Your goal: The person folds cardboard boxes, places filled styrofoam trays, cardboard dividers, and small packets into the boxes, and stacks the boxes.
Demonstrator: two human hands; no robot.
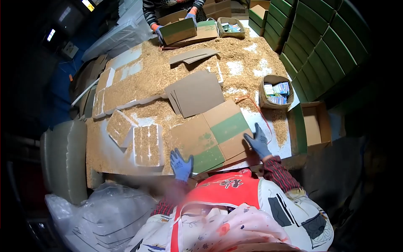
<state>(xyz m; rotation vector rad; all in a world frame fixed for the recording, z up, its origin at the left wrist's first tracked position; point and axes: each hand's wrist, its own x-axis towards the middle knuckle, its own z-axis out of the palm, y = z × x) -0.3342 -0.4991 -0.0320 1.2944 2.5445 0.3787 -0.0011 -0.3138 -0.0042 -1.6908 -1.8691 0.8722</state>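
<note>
A flat cardboard box (191,136) with green bands lies in front of me on the table. At its near left corner, my gloved left hand (181,165) rests with fingers spread, holding nothing. My right hand (257,142), in a blue-grey glove as well, is by the box's right edge with the fingers apart and the thumb over that edge. Just beyond the box lies a stack of plain grey-brown cardboard sheets (197,93). An orange-red strap (263,114) curves behind the box on the right.
Loose straw-coloured shavings (151,69) cover much of the table. White foam trays (147,145) filled with them stand on the left. A basket of small packets (276,92) and an open box (315,126) stand right. Green boxes (331,46) are stacked behind. Across, a co-worker handles a box (179,31).
</note>
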